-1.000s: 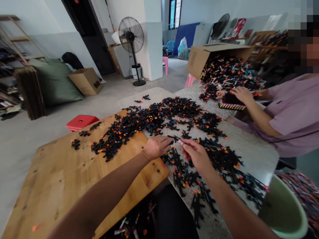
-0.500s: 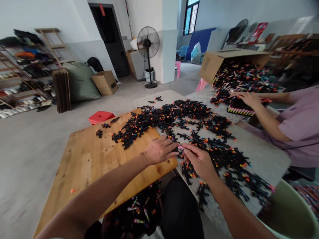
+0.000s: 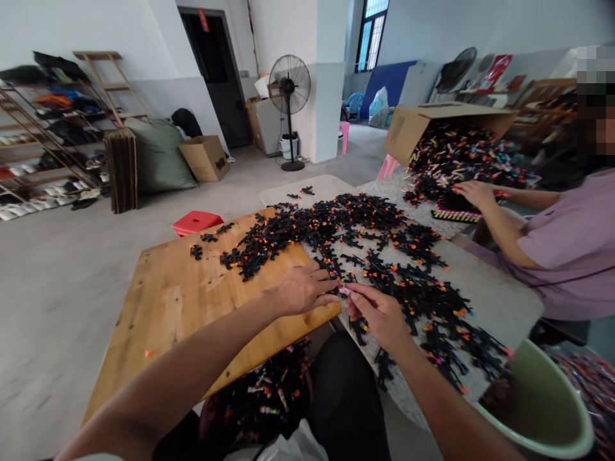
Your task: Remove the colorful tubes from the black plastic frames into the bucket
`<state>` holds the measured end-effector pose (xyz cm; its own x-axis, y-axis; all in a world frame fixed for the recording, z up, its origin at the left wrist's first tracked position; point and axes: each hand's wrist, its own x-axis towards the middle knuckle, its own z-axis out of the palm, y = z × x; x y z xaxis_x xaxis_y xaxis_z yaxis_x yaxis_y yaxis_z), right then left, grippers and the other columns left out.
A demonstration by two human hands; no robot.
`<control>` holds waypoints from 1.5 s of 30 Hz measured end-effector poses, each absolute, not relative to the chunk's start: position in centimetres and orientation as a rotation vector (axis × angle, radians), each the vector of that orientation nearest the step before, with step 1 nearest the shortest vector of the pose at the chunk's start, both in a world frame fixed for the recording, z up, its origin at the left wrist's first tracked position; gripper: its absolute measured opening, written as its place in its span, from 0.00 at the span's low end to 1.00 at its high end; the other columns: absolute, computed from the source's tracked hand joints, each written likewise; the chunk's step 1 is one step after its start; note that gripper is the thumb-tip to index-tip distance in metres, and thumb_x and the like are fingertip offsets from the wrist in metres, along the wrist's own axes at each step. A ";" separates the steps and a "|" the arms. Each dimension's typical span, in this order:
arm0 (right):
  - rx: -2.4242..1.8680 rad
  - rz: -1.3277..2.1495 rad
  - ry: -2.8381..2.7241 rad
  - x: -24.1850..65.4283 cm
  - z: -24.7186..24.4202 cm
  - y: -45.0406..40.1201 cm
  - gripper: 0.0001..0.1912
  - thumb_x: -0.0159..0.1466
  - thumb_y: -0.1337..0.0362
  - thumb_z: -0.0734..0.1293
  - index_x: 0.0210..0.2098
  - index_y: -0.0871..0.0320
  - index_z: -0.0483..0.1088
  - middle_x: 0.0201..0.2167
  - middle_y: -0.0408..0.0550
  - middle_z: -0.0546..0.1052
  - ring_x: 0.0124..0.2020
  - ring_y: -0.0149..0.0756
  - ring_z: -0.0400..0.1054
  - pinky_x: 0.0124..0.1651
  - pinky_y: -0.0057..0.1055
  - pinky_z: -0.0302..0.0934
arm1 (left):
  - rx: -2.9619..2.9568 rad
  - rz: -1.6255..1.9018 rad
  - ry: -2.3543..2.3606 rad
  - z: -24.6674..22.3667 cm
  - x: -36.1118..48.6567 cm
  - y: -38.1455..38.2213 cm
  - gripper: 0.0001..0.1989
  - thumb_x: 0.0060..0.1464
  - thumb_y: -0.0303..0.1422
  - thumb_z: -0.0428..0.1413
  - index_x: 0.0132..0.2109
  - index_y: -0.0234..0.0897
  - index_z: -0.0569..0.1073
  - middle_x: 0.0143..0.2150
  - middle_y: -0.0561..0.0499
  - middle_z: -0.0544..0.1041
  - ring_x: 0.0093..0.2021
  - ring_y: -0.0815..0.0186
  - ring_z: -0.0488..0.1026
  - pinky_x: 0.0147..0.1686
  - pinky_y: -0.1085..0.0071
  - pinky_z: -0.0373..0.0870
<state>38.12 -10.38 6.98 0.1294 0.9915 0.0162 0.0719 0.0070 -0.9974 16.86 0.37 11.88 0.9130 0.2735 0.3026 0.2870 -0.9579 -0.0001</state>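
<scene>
My left hand [image 3: 303, 292] is over the right end of the wooden tabletop, fingers pointing right and thumb below. Whatever lies between its fingertips is hidden. Close against those fingertips, my right hand [image 3: 380, 315] pinches a small pink plastic piece [image 3: 344, 291] between thumb and index finger. Around both hands lie many black toy guns [image 3: 331, 218] with orange, blue, yellow and pink parts. They form a heap across the wooden table [image 3: 168, 294] and the grey speckled table [image 3: 504, 288], with looser clusters right of my right hand.
A co-worker's hand [image 3: 475, 192] rests by a box-load of toy guns spilling from a tipped carton [image 3: 401, 134]. A green tub [image 3: 583, 416] stands at lower right. More toy parts fill a container [image 3: 269, 390] below the wooden table. A red stool [image 3: 196, 222] stands behind it.
My view has shifted slightly. Both hands stay together at nearly the same place, and the pink piece sits a little lower and further left. The co-worker's hand has moved slightly.
</scene>
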 end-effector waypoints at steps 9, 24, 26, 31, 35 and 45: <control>-1.372 0.871 -1.291 37.8 7.3 -10.4 0.20 0.69 0.50 0.67 0.53 0.55 0.80 0.34 0.51 0.82 0.27 0.39 0.73 0.33 0.35 0.72 | -3.063 -0.472 -0.446 11.9 17.0 0.0 0.24 0.72 0.49 0.45 0.49 0.37 0.79 0.42 0.44 0.80 0.42 0.61 0.74 0.41 0.68 0.69; -1.270 0.764 -1.430 38.4 6.9 -10.4 0.18 0.73 0.55 0.64 0.54 0.55 0.79 0.32 0.48 0.80 0.25 0.35 0.72 0.31 0.32 0.70 | -3.099 -0.409 -0.514 13.0 17.2 0.0 0.25 0.72 0.50 0.44 0.55 0.41 0.78 0.45 0.43 0.79 0.46 0.59 0.74 0.45 0.67 0.71; -1.235 0.708 -1.523 38.6 6.7 -10.5 0.16 0.73 0.57 0.63 0.53 0.54 0.79 0.31 0.47 0.79 0.26 0.34 0.72 0.32 0.32 0.70 | -3.135 -0.366 -0.518 13.0 17.1 -0.2 0.24 0.71 0.50 0.45 0.52 0.40 0.79 0.43 0.44 0.79 0.44 0.60 0.74 0.44 0.68 0.70; -1.118 0.473 -1.723 38.5 6.0 -11.1 0.16 0.73 0.64 0.62 0.57 0.51 0.77 0.36 0.48 0.80 0.36 0.38 0.75 0.44 0.37 0.70 | -3.349 -0.395 -0.547 12.5 16.3 -0.6 0.25 0.73 0.48 0.43 0.45 0.37 0.78 0.40 0.47 0.80 0.41 0.64 0.75 0.43 0.71 0.68; -1.129 0.571 -1.659 38.0 5.6 -11.5 0.16 0.74 0.63 0.61 0.56 0.52 0.77 0.32 0.46 0.79 0.32 0.36 0.74 0.40 0.34 0.70 | -3.435 -0.410 -0.539 12.0 15.9 -0.8 0.24 0.72 0.49 0.44 0.47 0.38 0.79 0.43 0.46 0.81 0.44 0.64 0.76 0.46 0.71 0.68; -1.141 0.550 -1.769 37.7 5.1 -11.6 0.17 0.74 0.65 0.60 0.58 0.52 0.75 0.37 0.48 0.78 0.36 0.37 0.73 0.44 0.34 0.69 | -3.307 -0.162 -0.522 11.9 15.2 -1.2 0.23 0.72 0.49 0.44 0.48 0.41 0.78 0.42 0.47 0.80 0.44 0.61 0.74 0.43 0.69 0.67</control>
